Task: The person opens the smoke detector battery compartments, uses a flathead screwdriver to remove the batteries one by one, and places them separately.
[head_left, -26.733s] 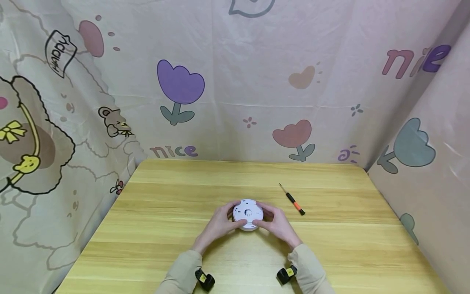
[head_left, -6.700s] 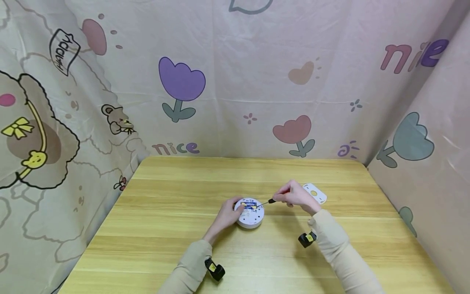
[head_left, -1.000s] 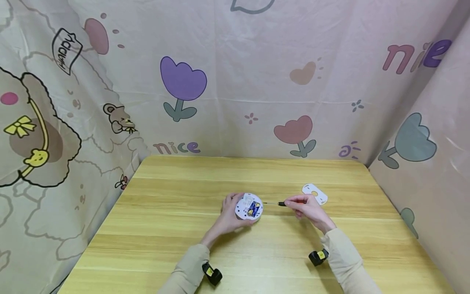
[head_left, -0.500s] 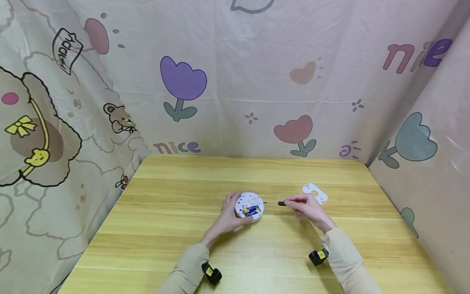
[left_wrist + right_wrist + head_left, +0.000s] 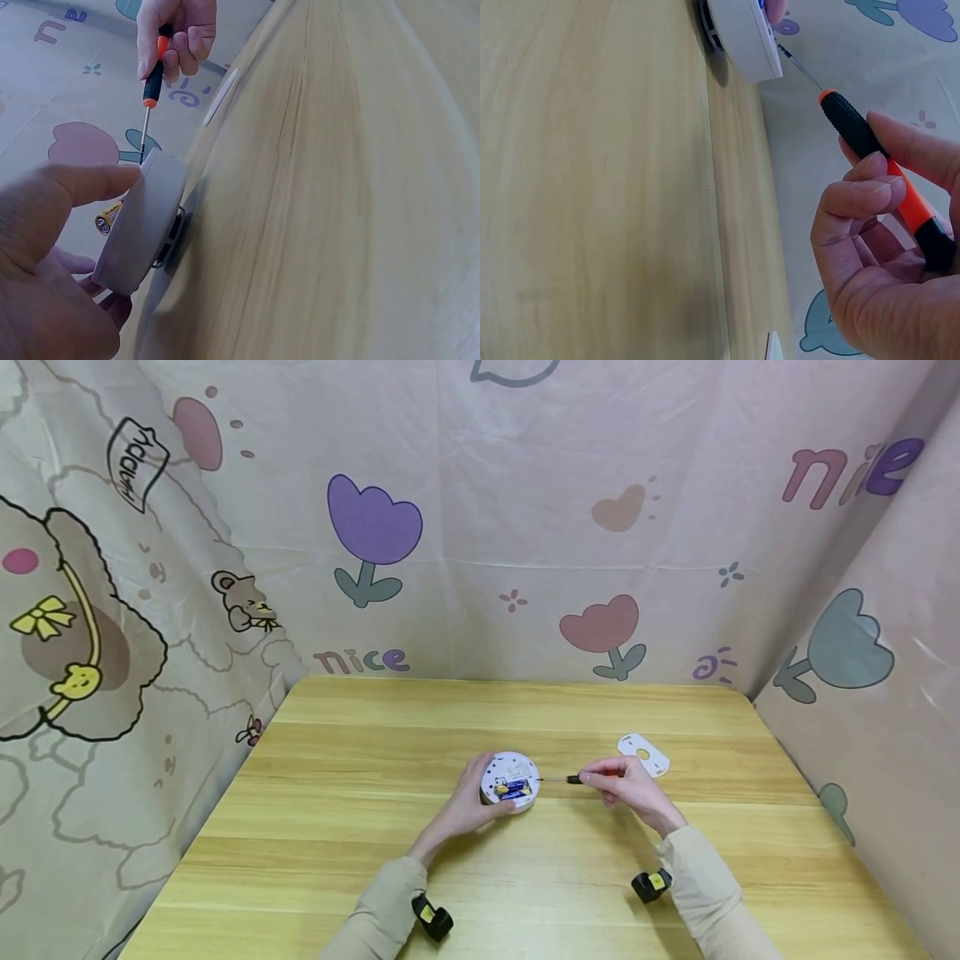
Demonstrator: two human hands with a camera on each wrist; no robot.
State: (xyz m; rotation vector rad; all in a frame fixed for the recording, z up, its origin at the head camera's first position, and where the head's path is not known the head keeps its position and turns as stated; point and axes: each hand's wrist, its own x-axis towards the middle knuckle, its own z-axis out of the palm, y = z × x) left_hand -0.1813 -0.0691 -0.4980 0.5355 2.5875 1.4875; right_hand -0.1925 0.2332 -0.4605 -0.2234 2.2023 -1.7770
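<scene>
My left hand grips a round white smoke detector by its left side, thumb at the near rim. Its back faces up, with blue-and-gold batteries in the bay. In the left wrist view, the detector's side wall and dark vents underneath show close over the table. My right hand pinches a small black-and-orange screwdriver by its handle. The screwdriver points left, its tip at the detector's right edge in the head view.
A white mounting plate with a central hole lies on the wooden table behind my right hand. Printed cloth hangs at the back and both sides. Each wrist carries a small black camera.
Since the oldest frame, the plate is off the detector and the screwdriver is in my right hand. Over the last second, the detector has turned in my left hand and the screwdriver's tip has dipped slightly.
</scene>
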